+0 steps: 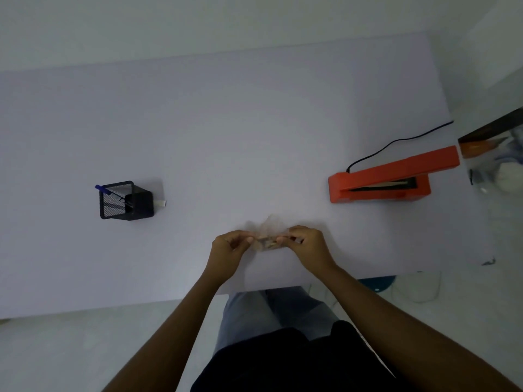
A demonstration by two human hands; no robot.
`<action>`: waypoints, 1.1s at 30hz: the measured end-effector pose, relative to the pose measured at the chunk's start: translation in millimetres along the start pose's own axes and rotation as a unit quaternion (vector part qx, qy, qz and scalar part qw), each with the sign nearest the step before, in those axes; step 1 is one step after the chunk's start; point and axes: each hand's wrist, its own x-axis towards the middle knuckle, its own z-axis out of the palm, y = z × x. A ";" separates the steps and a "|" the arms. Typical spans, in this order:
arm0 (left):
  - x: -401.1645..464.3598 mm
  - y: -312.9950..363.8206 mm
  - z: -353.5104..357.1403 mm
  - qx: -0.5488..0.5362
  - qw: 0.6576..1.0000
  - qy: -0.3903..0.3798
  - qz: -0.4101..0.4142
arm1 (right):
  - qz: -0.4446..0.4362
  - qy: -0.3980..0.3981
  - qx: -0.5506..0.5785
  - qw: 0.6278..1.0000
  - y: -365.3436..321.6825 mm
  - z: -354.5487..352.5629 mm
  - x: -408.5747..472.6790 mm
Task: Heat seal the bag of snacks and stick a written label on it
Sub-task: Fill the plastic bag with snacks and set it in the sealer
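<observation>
Clear bag (265,236) of snacks held low over the pale surface (226,123), near the middle of its near edge, pinched at both ends. Left hand (226,254) at the bag's left end, fingers (245,238) closed together on the plastic. Right hand (308,244) at the right end, fingers (285,238) likewise clamped on the bag. Bag stretched between the two hands, crumpled top rising just beyond the knuckles, pale brown contents showing dimly through the film; too blurred to tell whether the bottom touches the surface. Orange sealer (390,179) toward the right edge, well apart from the bag, arm raised at a tilt over its base, far end overhanging the edge. Black cord (396,141) running from the sealer's left end off toward the far right corner. Black mesh holder (124,200) toward the left side, well apart from the hands, with a blue pen (107,191) leaning inside, cap poking over the rim at the far left corner. Small white piece (160,203) lying just beside the holder's right side, too small to identify. Both bare forearms reaching in from the near edge, grey trousers and a dark top below.
</observation>
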 end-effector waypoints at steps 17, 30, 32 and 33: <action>19.5 -11.8 0.4 -0.064 0.993 0.021 -0.101 | 0.118 -0.040 0.048 0.991 3.0 -6.9 9.9; 35.0 4.8 4.2 0.146 0.971 0.065 -0.175 | 0.291 -0.054 0.073 0.952 -11.4 0.7 19.3; 36.4 7.9 6.0 0.167 0.964 0.088 -0.187 | 0.312 -0.063 0.052 0.947 -16.9 -0.4 23.5; 37.0 8.3 6.6 0.168 0.962 0.095 -0.194 | 0.324 -0.068 0.047 0.943 -19.5 -0.7 25.4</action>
